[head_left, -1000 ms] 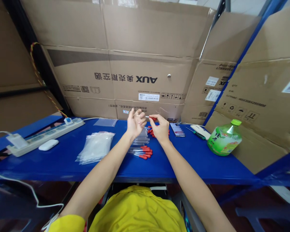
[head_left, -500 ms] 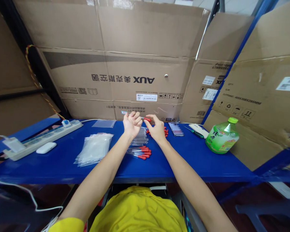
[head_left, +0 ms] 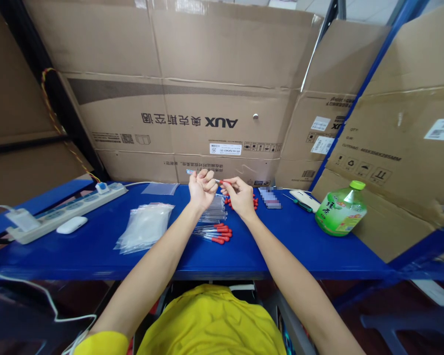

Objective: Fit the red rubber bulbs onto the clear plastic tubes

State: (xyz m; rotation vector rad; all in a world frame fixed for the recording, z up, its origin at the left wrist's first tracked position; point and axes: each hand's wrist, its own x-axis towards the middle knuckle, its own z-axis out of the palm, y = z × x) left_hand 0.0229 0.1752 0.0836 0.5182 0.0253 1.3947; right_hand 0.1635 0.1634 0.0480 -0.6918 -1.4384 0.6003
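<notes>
My left hand (head_left: 204,189) is closed around the glass tube of a dropper, most of which its fingers hide. The thumb and fingers of my right hand (head_left: 240,197) pinch the dropper's red rubber bulb (head_left: 225,182), at the tube's right end. Below the hands lies a row of bare glass tubes (head_left: 213,211). Nearer to me is a small pile of droppers with red bulbs (head_left: 222,233), tubes pointing left. Loose red bulbs (head_left: 255,201) lie behind my right hand, partly covered by it.
Clear plastic bags (head_left: 145,227) are stacked on the left of the blue table (head_left: 281,251). A power strip (head_left: 70,209) and a white case (head_left: 71,225) lie farther left. To the right are a phone (head_left: 270,197), a green-handled screwdriver (head_left: 304,206) and a green bottle (head_left: 340,209). Cardboard walls the back.
My right fingers have closed in on the red bulb, which shows less now. The left hand keeps its place on the tube, and the things on the table lie as before.
</notes>
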